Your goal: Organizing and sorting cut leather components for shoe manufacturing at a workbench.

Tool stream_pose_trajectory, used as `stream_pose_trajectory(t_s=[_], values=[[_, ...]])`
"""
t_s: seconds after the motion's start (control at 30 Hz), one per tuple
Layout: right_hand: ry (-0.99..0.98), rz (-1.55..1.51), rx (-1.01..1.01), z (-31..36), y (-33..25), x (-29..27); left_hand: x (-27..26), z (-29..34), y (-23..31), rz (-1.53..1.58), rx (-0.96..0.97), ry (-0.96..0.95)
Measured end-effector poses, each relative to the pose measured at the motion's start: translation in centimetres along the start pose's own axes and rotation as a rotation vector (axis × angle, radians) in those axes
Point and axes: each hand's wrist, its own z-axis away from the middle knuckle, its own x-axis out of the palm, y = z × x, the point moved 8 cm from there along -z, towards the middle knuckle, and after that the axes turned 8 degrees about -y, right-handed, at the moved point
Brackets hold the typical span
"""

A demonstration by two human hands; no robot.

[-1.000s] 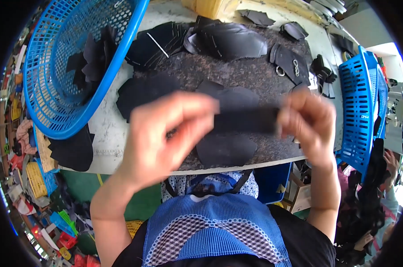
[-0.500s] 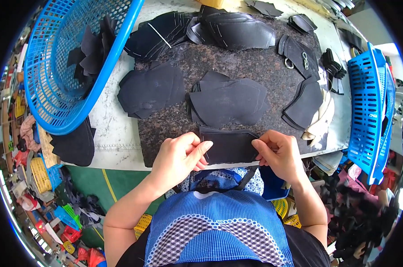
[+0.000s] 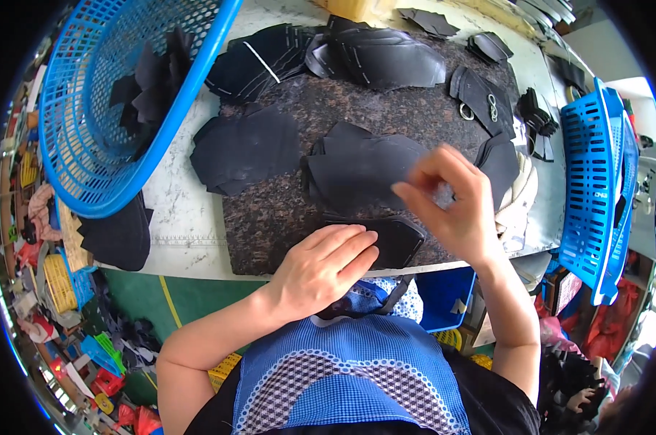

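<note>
My left hand [image 3: 326,270] lies flat, fingers stretched out, on a black leather-like piece [image 3: 397,243] at the front of the dark speckled board [image 3: 270,221]. Its palm hides the left part of that piece. My right hand [image 3: 454,203] is raised above the right end of the middle stack of black pieces [image 3: 364,170]. Its fingers curl with thumb and forefinger a little apart, slightly blurred. A pale patch shows inside the curl, and I cannot make out what it is. Another stack of black pieces [image 3: 247,151] sits to the left.
A blue plastic basket [image 3: 223,36] with black pieces stands at left. More black stacks [image 3: 404,58] line the board's far side. Metal rings [image 3: 493,109] lie on a piece at right, near a cream cloth [image 3: 516,199]. Blue crates [image 3: 592,181] stand at the right edge.
Both hands were pinching the ends of the front piece. My right hand has let go and moved up; my left hand has flattened and slid right over the piece.
</note>
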Motion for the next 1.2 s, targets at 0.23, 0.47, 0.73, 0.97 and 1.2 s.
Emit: stream_pose_trajectory(t_s=[0.23,0.47,0.73,0.97,1.2], values=[[-0.083,0.021,-0.185,-3.4,3.1,2.8,-0.7,0.0,-0.6,0.156,-0.078,0.165],[-0.076,0.347,-0.389,4.9,-3.2,2.3,-5.6,3.6,-0.1,0.005,0.054,0.319],[0.239,0.482,-0.266,-8.7,0.9,-4.9,-5.2,0.9,-1.4,-0.009,0.003,0.238],[0.171,0.768,-0.419,-10.8,3.3,-2.7,-7.4,3.4,-3.9,0.053,-0.254,0.364],[0.047,0.496,-0.454,-7.8,0.2,-2.1,-8.7,1.7,-5.5,0.166,-0.280,0.510]])
